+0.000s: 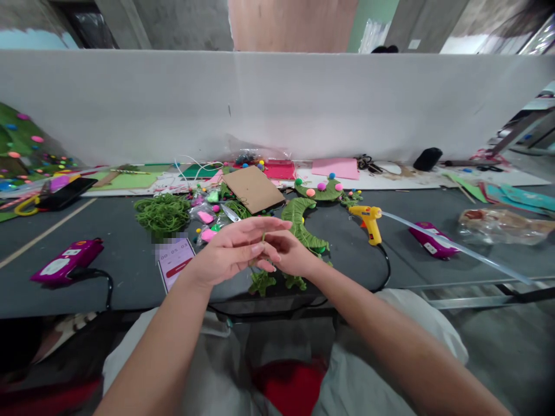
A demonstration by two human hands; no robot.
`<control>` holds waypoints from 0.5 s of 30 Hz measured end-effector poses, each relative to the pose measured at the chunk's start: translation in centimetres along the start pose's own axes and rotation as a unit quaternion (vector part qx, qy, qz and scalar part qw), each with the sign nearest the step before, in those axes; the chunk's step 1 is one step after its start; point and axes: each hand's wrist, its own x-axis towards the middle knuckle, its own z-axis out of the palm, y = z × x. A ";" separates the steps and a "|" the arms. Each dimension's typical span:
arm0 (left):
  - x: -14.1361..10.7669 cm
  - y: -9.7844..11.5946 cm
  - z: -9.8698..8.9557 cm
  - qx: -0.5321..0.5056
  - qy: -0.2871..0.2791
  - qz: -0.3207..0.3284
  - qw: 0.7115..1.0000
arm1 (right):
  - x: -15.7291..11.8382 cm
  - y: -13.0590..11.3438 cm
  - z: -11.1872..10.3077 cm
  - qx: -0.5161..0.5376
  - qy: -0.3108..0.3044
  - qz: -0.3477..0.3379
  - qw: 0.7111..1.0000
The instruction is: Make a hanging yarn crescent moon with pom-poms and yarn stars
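Near the table's front edge my left hand and my right hand meet, fingers overlapping. A thin strand of green yarn shows between them. My left thumb and fingers close around the strand, and my right fingers curl in on it from the other side, partly hidden. Just beneath lie small green yarn-wrapped stars. Behind my right hand is a green yarn-wrapped crescent, and beyond it a similar piece with coloured pompoms. A tangled heap of green yarn rests left of my hands.
A yellow glue gun with a long glue stick lies at right, near a purple box. Another purple box and a phone are at left. Cardboard and scissors lie behind; a white partition stands across.
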 end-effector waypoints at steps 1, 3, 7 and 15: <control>-0.2 0.1 -0.2 -0.005 0.007 -0.002 1.000 | 0.0 -0.3 -0.3 -0.005 0.038 0.004 0.999; -0.5 0.3 -0.9 -0.011 0.033 0.019 0.999 | 0.0 -1.1 -1.5 -0.020 0.133 0.007 0.991; -1.0 1.0 -3.0 -0.035 0.151 0.132 0.979 | -0.4 -2.7 -4.6 -0.025 0.291 -0.011 0.956; -1.1 2.6 -5.4 -0.037 0.367 0.233 0.900 | -1.7 -3.8 -6.5 -0.034 0.301 -0.010 0.953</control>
